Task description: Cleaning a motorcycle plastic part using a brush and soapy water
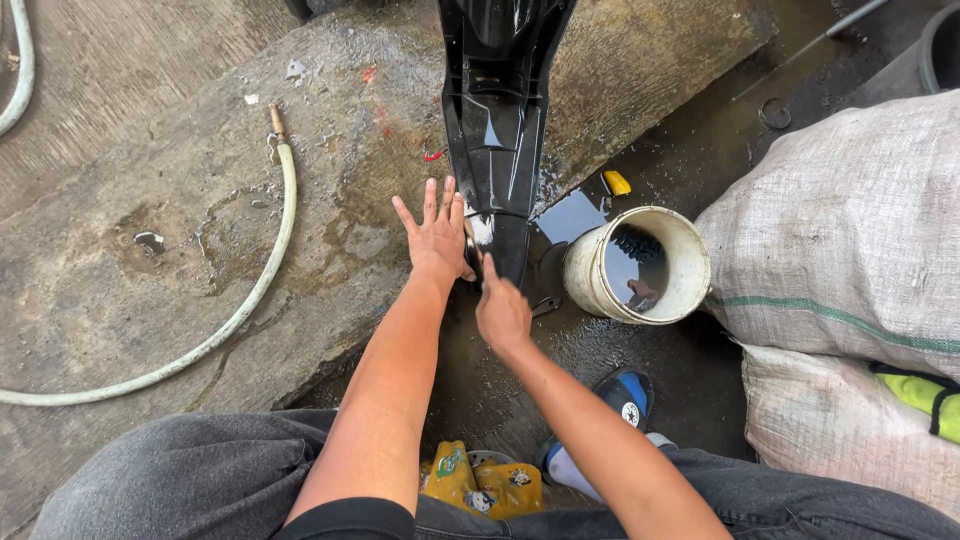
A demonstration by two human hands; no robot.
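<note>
A glossy black plastic vehicle panel (497, 120) lies lengthwise on the wet concrete, its narrow end pointing toward me. My left hand (437, 235) rests flat with fingers spread against the left side of that narrow end. Just below the panel's tip is my right hand (502, 312), fingers together and slightly blurred; I cannot tell whether it holds anything. Both forearms reach forward over my dark trousers.
A white bucket (600, 285) of dark water stands right of the panel. Large woven sacks (850, 230) fill the right side. A pale hose (255, 285) curves across the concrete slab on the left. My blue shoe (625, 392) and a yellow cloth (480, 485) are near my legs.
</note>
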